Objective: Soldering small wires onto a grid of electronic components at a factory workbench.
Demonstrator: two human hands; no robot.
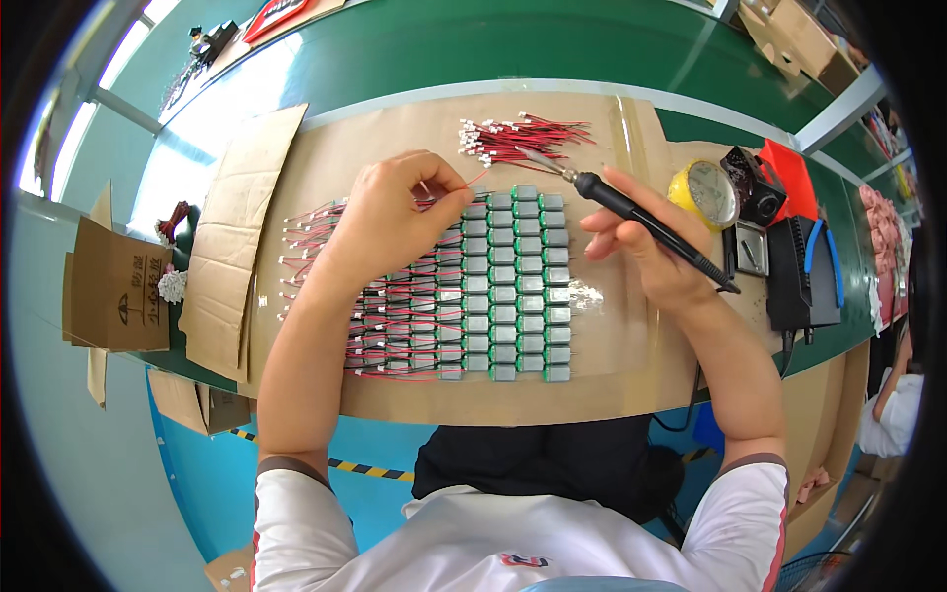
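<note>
My left hand hovers over the far left part of a grid of small grey motors with green ends. Its thumb and forefinger pinch a thin red wire. My right hand grips a black soldering iron like a pen, its metal tip pointing left toward the loose wires. Red and black leads with white plugs lie across the left columns of motors. Beyond the grid rests a pile of loose red and black wires with white connectors.
To the right stand a yellow solder spool, a black soldering station, blue-handled pliers and a red tray. A cardboard sheet and an open box are at the left. Brown cardboard covers the worktop.
</note>
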